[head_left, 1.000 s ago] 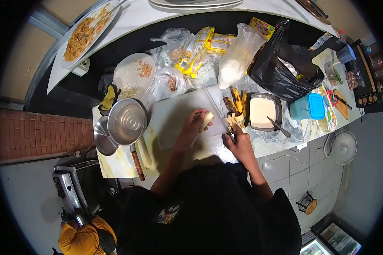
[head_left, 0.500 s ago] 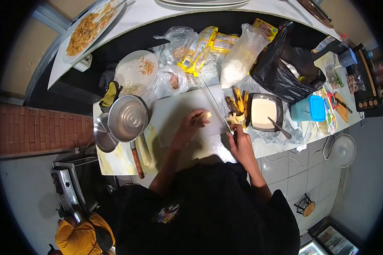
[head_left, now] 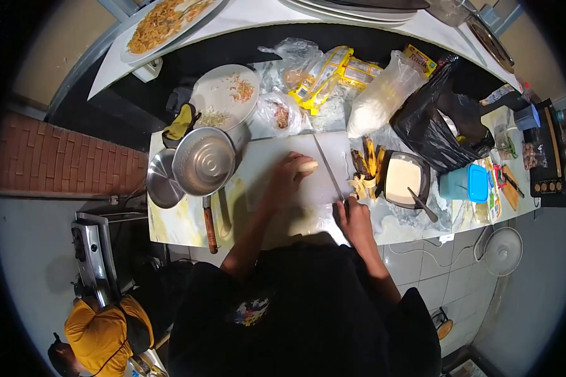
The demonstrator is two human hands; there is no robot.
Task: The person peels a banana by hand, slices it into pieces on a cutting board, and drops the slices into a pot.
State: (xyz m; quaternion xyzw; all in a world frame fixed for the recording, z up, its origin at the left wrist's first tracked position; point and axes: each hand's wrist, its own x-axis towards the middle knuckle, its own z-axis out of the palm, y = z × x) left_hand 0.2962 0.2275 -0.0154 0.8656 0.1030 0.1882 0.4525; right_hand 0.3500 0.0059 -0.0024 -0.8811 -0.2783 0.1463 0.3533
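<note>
My left hand (head_left: 287, 174) is closed around a pale peeled banana (head_left: 307, 166), with one end showing past the fingers. It is held over the white cutting board (head_left: 264, 158). My right hand (head_left: 357, 224) grips a long knife (head_left: 329, 166) by its handle. The blade points away from me across the board, to the right of the banana and apart from it. Banana peels (head_left: 371, 166), yellow and dark, lie just right of the board. Beside them stands a dark square bowl of cream-coloured batter (head_left: 403, 178) with a spoon (head_left: 423, 205) in it.
Left of the board are a saucepan (head_left: 202, 162), a metal lid or bowl (head_left: 161, 182) and a plate with shredded vegetables (head_left: 225, 94). Behind lie yellow packets (head_left: 321, 78), a bag of white powder (head_left: 383, 97) and a black plastic bag (head_left: 431, 119). A person in orange (head_left: 100, 336) is at lower left.
The view has shifted, so the counter sits farther right. The knife has swung over the board with its blade tilted more to the left. My left hand still holds the banana.
</note>
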